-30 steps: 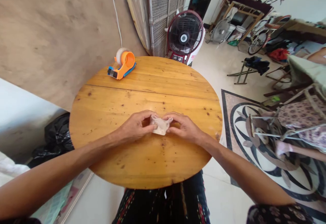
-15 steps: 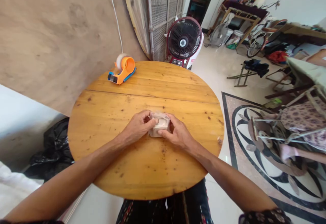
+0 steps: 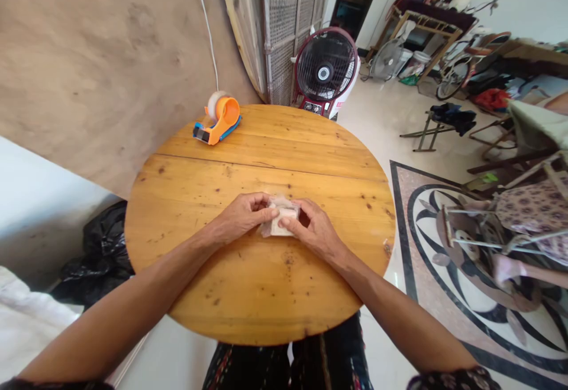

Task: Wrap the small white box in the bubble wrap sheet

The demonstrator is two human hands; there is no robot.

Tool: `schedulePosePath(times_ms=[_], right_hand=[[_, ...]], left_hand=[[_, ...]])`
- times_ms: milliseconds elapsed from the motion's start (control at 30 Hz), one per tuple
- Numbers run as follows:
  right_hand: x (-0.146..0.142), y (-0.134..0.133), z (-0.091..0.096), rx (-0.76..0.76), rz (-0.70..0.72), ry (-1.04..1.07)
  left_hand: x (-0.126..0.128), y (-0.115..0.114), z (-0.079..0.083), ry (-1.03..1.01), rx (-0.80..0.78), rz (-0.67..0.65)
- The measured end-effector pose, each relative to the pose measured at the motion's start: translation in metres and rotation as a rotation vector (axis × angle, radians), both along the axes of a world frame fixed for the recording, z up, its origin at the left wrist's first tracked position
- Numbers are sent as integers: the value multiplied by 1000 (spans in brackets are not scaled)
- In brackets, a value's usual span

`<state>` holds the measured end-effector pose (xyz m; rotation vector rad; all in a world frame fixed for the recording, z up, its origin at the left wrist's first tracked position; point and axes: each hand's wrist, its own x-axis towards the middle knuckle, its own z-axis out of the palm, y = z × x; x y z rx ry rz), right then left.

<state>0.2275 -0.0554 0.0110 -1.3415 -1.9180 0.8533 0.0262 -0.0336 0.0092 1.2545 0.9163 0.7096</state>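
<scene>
Near the middle of the round wooden table [image 3: 248, 283] is a small whitish block in clear plastic wrap [image 3: 284, 224]. My left hand [image 3: 246, 217] grips its left side, the thumb lying over the top. From the right, my right hand [image 3: 315, 230] closes on the same block, its thumb pressed on the upper face and its fingers curled behind. Loose crinkled plastic shows along the far edge and at the lower left corner. The fingers partly cover the block, so what is inside the wrap cannot be made out.
An orange tape dispenser [image 3: 219, 121] with a roll of tape stands at the table's far left. Beyond the far edge is a dark red fan [image 3: 326, 70]. Black plastic bags [image 3: 100, 248] lie left of the table. A seated person's leg [image 3: 532, 270] shows at right.
My right thumb has moved up and inward onto the block's top face, closer to the left thumb. The whole view has shifted slightly.
</scene>
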Motion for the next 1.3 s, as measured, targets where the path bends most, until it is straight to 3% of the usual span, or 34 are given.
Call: schedulePosePath(times_ms=[300,567,900,1100,1300], right_hand=[[3,2,-5,-31,-31,40],[5,5,-15,-27,-17,123],[0,0,-17,-113,-93,203],[-1,-1,-17,-59,-107,143],[-2,-5,-10,61,-127,-79]], left_hand=[[6,0,6,82,107,8],[9,1,-3,36,94,42],[10,-1,-9,20,217,23],[12,-1,-9,-52,160,26],[15,-4,-4,-62,68,79]])
